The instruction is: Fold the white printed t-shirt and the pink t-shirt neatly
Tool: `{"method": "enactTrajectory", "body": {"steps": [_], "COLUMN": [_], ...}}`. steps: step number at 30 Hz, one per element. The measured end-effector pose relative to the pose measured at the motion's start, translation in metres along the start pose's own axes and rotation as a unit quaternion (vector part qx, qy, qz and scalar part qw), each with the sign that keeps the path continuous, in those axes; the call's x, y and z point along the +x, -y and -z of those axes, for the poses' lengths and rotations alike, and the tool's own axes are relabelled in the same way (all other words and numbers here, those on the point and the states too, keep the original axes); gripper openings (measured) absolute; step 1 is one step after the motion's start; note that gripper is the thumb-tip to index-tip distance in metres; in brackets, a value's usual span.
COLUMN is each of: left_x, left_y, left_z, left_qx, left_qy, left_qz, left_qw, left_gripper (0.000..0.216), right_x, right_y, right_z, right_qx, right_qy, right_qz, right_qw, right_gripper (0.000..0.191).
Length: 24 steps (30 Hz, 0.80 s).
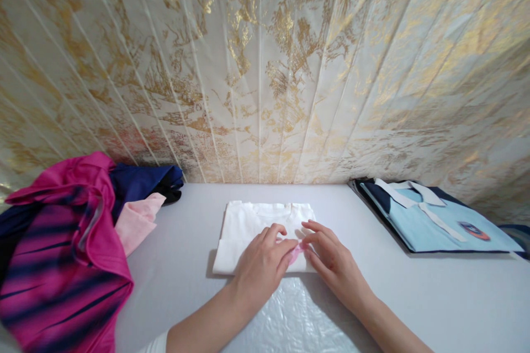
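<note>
A folded white shirt (248, 226) lies flat in the middle of the grey table (414, 298), its collar toward the wall. My left hand (260, 265) rests on its near edge with the fingers bent and pressed to the cloth. Beside it, my right hand (329, 256) touches the same edge, fingers stretched toward the left hand. Between the two sets of fingertips shows a small pink piece (295, 254); what it is I cannot make out. A sheet of clear plastic (298, 314) lies under my wrists at the table's near edge.
A heap of loose clothes sits at the left: a magenta shirt with dark stripes (62, 265), a pale pink piece (138, 220) and navy cloth (143, 182). A folded light-blue polo (434, 218) lies on dark garments at the right. A gold-patterned wall (265, 66) stands behind.
</note>
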<state>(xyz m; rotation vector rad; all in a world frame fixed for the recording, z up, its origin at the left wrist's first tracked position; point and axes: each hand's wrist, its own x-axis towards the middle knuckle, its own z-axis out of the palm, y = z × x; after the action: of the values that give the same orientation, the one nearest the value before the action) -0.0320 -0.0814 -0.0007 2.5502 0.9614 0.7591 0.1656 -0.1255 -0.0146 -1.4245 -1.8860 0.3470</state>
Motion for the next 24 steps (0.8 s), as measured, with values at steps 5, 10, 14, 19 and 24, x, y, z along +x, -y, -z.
{"method": "enactTrajectory", "body": {"steps": [5, 10, 14, 19, 24], "left_x": [0.0005, 0.0010, 0.0005, -0.0003, 0.0009], "left_y": [-0.0003, -0.0004, 0.0003, 0.0009, 0.0000], "left_z": [-0.0010, -0.0011, -0.0019, -0.0030, -0.0028], "left_qx": [0.024, 0.014, 0.013, 0.015, 0.012], "left_qy": [0.010, 0.004, -0.004, 0.003, 0.003], "left_qz": [-0.021, -0.021, -0.027, -0.021, -0.020], "left_qw": [0.999, 1.000, 1.000, 1.000, 1.000], "left_gripper": [0.027, 0.023, 0.023, 0.026, 0.022], "right_x": [-0.0028, -0.0037, -0.0023, -0.0022, -0.0025], "right_y": [-0.0059, -0.0047, -0.0029, -0.0047, -0.0053], "right_z": [0.0003, 0.0019, 0.0026, 0.0027, 0.0027], "right_qx": [-0.020, -0.021, -0.019, -0.031, -0.032], "right_qy": [-0.003, -0.007, -0.022, -0.011, 0.001], "right_qz": [0.004, 0.007, 0.007, 0.016, 0.025], "right_qw": [1.000, 1.000, 1.000, 0.999, 0.999], "right_gripper": [0.021, 0.018, 0.020, 0.025, 0.028]}}
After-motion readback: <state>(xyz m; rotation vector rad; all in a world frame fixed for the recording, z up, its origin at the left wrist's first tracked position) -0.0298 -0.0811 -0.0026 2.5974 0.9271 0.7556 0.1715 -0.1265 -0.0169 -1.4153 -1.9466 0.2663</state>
